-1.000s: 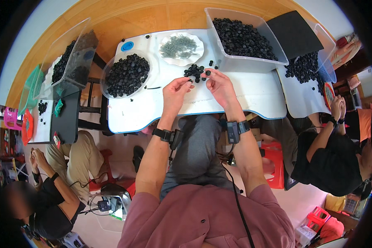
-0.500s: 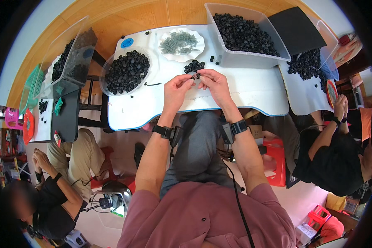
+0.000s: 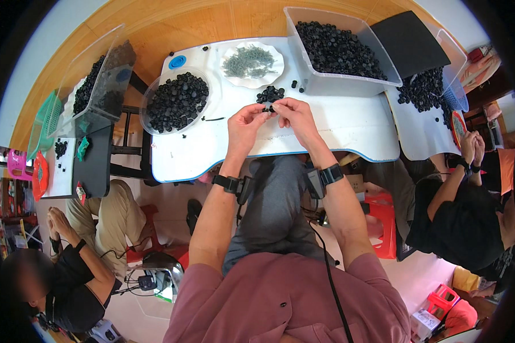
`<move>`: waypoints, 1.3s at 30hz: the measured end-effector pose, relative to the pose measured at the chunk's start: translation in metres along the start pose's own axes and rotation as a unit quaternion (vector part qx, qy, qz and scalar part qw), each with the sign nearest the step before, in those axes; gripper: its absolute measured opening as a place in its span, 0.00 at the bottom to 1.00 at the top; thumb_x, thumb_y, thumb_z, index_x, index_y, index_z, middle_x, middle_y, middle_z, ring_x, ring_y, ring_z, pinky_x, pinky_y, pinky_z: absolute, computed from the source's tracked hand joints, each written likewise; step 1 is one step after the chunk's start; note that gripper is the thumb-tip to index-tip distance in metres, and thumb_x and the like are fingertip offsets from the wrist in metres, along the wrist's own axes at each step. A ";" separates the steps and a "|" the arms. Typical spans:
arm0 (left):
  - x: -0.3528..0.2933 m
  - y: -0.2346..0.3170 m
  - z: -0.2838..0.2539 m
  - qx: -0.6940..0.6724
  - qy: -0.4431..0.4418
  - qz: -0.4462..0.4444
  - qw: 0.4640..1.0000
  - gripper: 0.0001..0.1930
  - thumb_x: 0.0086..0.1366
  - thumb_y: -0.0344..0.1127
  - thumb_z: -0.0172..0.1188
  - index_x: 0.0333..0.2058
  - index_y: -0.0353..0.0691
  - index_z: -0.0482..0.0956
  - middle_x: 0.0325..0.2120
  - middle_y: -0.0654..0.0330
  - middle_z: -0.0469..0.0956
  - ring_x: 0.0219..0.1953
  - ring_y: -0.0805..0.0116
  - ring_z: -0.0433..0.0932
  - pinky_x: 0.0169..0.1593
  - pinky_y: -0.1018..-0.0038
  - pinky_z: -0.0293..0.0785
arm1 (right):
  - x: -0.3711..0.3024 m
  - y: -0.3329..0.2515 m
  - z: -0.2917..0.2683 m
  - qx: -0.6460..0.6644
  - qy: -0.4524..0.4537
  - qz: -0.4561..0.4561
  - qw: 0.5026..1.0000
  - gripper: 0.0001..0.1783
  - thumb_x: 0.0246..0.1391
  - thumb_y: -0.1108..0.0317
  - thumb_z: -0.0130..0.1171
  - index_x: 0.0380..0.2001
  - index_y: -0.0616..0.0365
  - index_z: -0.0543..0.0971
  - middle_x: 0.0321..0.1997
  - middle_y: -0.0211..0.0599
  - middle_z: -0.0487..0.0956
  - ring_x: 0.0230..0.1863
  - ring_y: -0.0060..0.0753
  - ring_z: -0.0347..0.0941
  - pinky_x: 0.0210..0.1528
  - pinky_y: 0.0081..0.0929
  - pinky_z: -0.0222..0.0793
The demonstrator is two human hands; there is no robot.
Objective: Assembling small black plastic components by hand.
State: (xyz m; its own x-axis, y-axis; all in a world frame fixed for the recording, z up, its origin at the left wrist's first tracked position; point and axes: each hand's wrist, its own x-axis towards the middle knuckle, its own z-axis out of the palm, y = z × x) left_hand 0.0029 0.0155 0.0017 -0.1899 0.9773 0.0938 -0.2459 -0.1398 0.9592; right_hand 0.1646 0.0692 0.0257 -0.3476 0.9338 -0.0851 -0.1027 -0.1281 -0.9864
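Over the white table, my left hand and my right hand meet fingertip to fingertip. Both are closed in a pinch around a small black part, mostly covered by the fingers. Just beyond the fingertips lies a small pile of black round parts. A white scalloped plate farther back bears a heap of thin grey-green pieces. To the left stands a round clear tub filled with black cap-like parts.
A big clear bin of black parts stands at the back right, beside a black sheet. A blue ring-shaped item and a thin black strip lie on the table. Co-workers sit left and right.
My fingertips have drawn closer together around the small black part, and the right hand has tilted slightly. The plate, tub and bin stay in place, with only a slight shift of the view.
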 end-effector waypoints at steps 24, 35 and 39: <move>0.001 -0.005 -0.003 0.051 0.042 0.019 0.998 0.10 0.64 0.21 0.62 0.45 0.32 0.80 0.38 0.60 0.83 0.38 0.75 0.80 0.46 0.79 0.77 | -0.003 0.013 0.028 -0.094 0.047 -0.084 0.991 0.09 0.55 0.70 0.65 0.36 0.64 0.82 0.28 0.31 0.81 0.27 0.18 0.73 0.29 0.19 0.70; 0.000 -0.001 0.000 0.089 0.027 0.019 0.995 0.13 0.62 0.19 0.62 0.46 0.31 0.79 0.40 0.58 0.83 0.43 0.74 0.81 0.50 0.78 0.77 | 0.003 0.015 0.024 -0.144 0.070 -0.105 0.982 0.11 0.50 0.70 0.67 0.35 0.65 0.82 0.29 0.31 0.82 0.30 0.21 0.75 0.34 0.21 0.72; 0.003 -0.001 -0.005 0.036 0.035 0.043 0.998 0.15 0.61 0.18 0.63 0.48 0.31 0.79 0.42 0.57 0.82 0.46 0.71 0.80 0.51 0.76 0.77 | -0.002 0.002 0.017 -0.043 0.091 -0.074 0.992 0.09 0.51 0.72 0.65 0.34 0.64 0.80 0.29 0.33 0.82 0.32 0.22 0.79 0.34 0.23 0.73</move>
State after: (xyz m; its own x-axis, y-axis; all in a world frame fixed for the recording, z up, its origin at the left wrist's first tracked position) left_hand -0.0025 0.0177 0.0001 -0.2732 0.9486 0.1600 -0.1580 -0.2083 0.9652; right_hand 0.1490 0.0618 0.0260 -0.1595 0.9861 0.0463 -0.0569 0.0377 -0.9977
